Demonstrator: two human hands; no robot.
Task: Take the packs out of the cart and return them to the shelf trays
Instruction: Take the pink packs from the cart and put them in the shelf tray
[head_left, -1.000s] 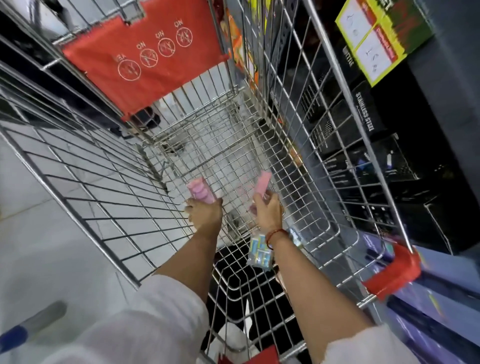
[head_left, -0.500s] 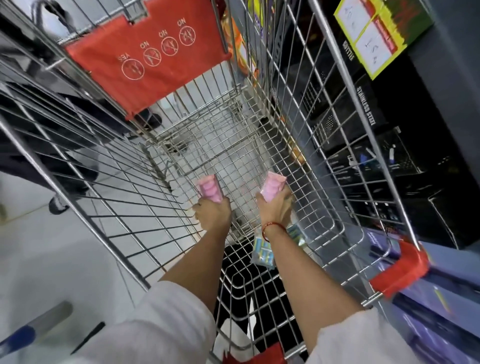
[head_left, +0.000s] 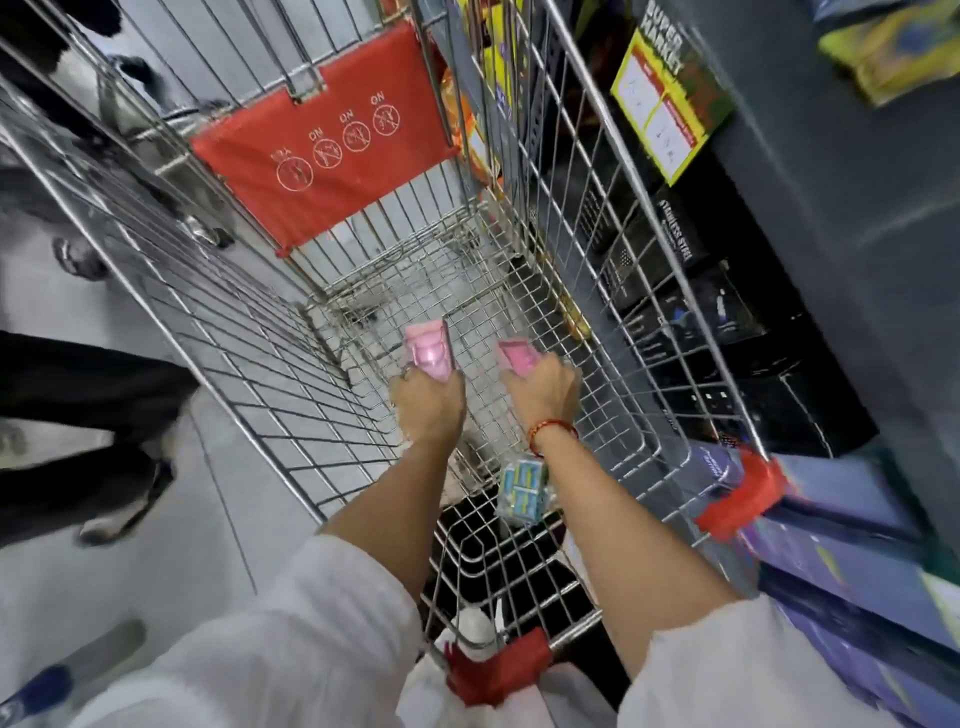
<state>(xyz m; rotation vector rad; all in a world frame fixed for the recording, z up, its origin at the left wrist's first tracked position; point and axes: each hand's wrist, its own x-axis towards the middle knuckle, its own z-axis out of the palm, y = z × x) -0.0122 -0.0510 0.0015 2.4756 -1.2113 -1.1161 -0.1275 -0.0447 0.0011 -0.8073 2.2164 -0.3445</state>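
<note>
Both arms reach down into the wire cart (head_left: 597, 270), white sleeves pushed up past the elbows. The left hand (head_left: 428, 402) is clenched around a pink pack (head_left: 428, 349), which sticks up out of the fist and tilts slightly away. The right hand (head_left: 543, 387), with a red thread bracelet (head_left: 551, 429) at the wrist, grips a second pink pack (head_left: 517, 357) in the same way. Both packs are held above the cart's mesh floor, near the middle of the basket, a small gap between them. Under the right forearm a blue and green pack (head_left: 522, 491) lies on the mesh at the near end of the cart. A red flap (head_left: 322, 156) with white warning symbols hangs at the far end. Dark shelving (head_left: 857, 218) runs along the right side, with black boxes (head_left: 691, 312) visible through the cart wall. To the left someone in dark trousers (head_left: 78, 384) stands on the pale floor.
</note>
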